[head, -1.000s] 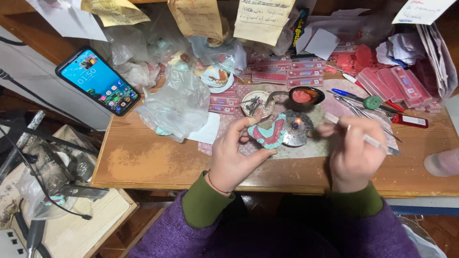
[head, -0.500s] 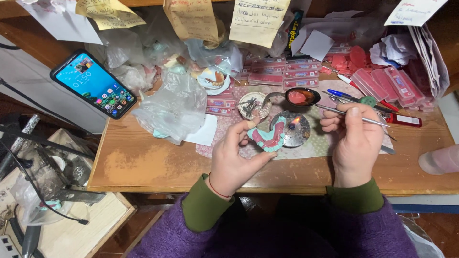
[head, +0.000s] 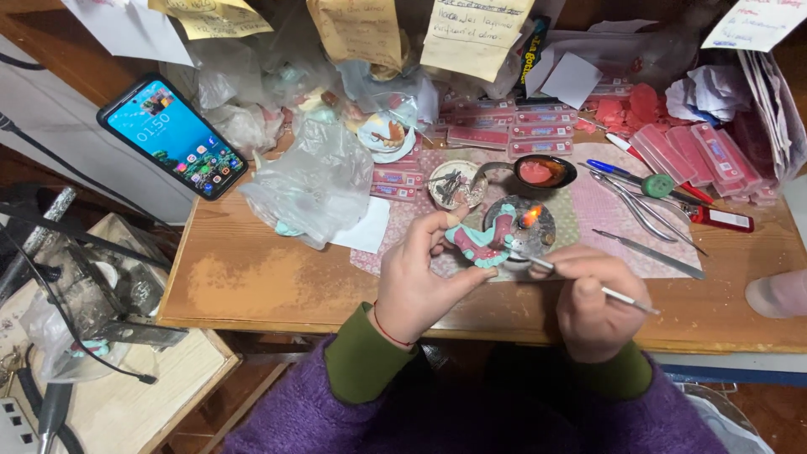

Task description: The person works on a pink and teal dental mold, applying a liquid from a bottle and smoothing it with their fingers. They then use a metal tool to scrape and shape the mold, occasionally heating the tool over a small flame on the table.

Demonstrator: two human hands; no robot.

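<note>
A small black bowl (head: 545,171) at the back of the patterned mat (head: 605,214) holds a pink-red paste, and just left of it a round pale dish (head: 454,183) carries a clutter of dark bits too small to make out. Between them and the person, a round metal tin (head: 530,225) has a small flame burning in it. Farther back, a crumpled clear plastic bag (head: 315,176) lies on the wooden table (head: 252,277), and flat pink packets (head: 504,126) are stacked in rows behind the dishes. The left hand (head: 420,282) is raised just above the mat's near edge, thumb and fingertips pinched shut on a small clay figure (head: 481,241) in teal and dark red (it sits right in front of the flame tin, partly covering it from this view). The right hand (head: 593,298) is curled closed around a thin metal tool (head: 580,282), held like a pen, its tip touching the figure's lower right side. Both wrists hang over the table's front edge, sleeves green under purple. To the right lie tweezers (head: 639,206) and another metal pick (head: 647,254); a smartphone (head: 172,136) leans lit at the far left.
</note>
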